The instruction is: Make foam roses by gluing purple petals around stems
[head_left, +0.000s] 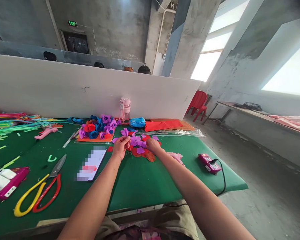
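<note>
Pinched fingers of my left hand (121, 147) hold a thin wire stem with a small purple flower (125, 132) at its top. My right hand (153, 145) reaches into the loose purple and red petals (140, 150); its fingers are bent and their tips are hidden, so what they touch cannot be made out. An orange-brown round petal (150, 156) lies just below that hand. Finished purple, red and blue flowers (96, 126) are heaped on an orange sheet behind and left of my left hand.
On the green table (130, 186) are scissors (55, 170), a phone (92, 164), a pink glue gun (46, 132), a pink bottle (125, 108), a blue packet (137, 122), red sheets (163, 125) and a power strip (209, 163). A white partition (90, 86) stands behind; heads show beyond it.
</note>
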